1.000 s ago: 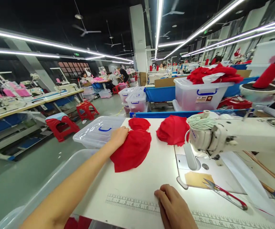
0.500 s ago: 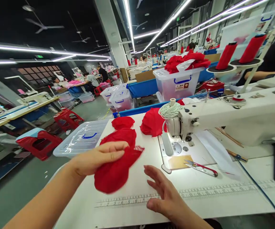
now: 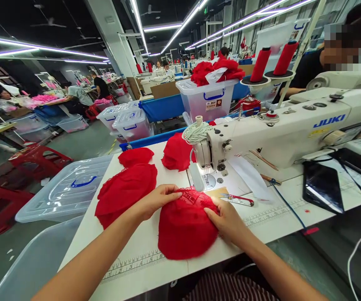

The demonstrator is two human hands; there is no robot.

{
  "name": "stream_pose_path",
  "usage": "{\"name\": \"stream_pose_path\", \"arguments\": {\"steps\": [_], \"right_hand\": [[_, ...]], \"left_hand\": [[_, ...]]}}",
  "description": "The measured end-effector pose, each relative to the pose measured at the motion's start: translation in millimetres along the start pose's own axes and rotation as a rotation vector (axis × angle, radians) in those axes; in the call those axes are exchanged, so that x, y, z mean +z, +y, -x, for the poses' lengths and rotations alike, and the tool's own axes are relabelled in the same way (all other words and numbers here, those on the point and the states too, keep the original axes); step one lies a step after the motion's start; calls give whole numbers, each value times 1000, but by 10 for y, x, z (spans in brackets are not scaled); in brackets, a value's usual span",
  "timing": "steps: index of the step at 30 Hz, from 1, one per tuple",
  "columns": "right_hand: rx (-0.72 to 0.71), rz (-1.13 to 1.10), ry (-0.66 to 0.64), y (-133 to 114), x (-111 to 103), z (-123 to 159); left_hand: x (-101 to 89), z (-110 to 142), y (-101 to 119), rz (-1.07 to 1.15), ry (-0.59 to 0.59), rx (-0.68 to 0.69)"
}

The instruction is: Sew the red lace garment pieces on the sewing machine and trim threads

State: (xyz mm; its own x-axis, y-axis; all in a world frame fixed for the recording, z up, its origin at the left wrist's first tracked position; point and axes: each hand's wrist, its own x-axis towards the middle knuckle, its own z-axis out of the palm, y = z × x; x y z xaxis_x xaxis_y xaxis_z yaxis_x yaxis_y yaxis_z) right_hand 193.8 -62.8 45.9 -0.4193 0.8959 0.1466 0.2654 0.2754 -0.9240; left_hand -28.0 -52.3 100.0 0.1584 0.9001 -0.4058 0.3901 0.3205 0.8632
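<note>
A red fabric piece with a lace edge (image 3: 188, 230) is stretched between my two hands, over the front of the sewing table. My left hand (image 3: 161, 198) pinches its upper left corner. The upper right side is gripped by my right hand (image 3: 226, 215), thumb on top. Just beyond the lace stands a white sewing machine (image 3: 212, 150), its needle area partly hidden by a small lamp. Red-handled thread snips (image 3: 238, 200) lie by the machine plate, close to my right hand. More red fabric pieces (image 3: 127, 188) lie to the left of my left hand.
Another red fabric pile (image 3: 177, 152) lies left of the machine head. A lidded clear bin (image 3: 64, 188) stands at the table's left. Red thread cones (image 3: 260, 65) rise behind the machine. A dark tablet (image 3: 323, 186) rests at the right. A co-worker (image 3: 308, 69) sits behind.
My left hand has brought the red piece rightward toward the machine. My right hand, open before, has taken hold of its right side. The view has turned to the right.
</note>
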Motion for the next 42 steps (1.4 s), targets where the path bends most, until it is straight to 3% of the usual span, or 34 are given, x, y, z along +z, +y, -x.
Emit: {"name": "stream_pose_path", "arguments": {"steps": [3, 6, 8, 10, 12, 14, 19, 21, 27, 33, 39, 42], "right_hand": [[-116, 137, 128, -38, -53, 74], [-504, 228, 311, -100, -92, 245], [-740, 303, 244, -121, -116, 365], [-795, 423, 76, -105, -133, 460], [-724, 526, -58, -59, -139, 520], [-640, 544, -98, -10, -137, 543], [-443, 405, 10, 26, -113, 420], [-365, 399, 62, 23, -95, 318], [-233, 370, 118, 90, -81, 88], [-151, 373, 127, 104, -114, -38], [-197, 326, 196, -70, -5, -29], [-88, 63, 24, -179, 64, 58]], "left_hand": [[-9, 111, 99, -50, 73, 93], [-71, 401, 165, -219, 191, 467], [-123, 608, 132, -499, 87, 591], [-149, 757, 21, -780, -37, 561], [-136, 819, -135, -938, -99, 503], [-92, 791, -274, -955, -57, 462], [24, 431, -336, -769, 320, 284], [54, 246, -292, -716, 393, 213], [123, -55, -243, -616, 335, 177], [181, -12, -186, -392, 190, 174], [302, 78, -62, 5, 74, 134], [457, 177, 2, 170, 78, 111]]}}
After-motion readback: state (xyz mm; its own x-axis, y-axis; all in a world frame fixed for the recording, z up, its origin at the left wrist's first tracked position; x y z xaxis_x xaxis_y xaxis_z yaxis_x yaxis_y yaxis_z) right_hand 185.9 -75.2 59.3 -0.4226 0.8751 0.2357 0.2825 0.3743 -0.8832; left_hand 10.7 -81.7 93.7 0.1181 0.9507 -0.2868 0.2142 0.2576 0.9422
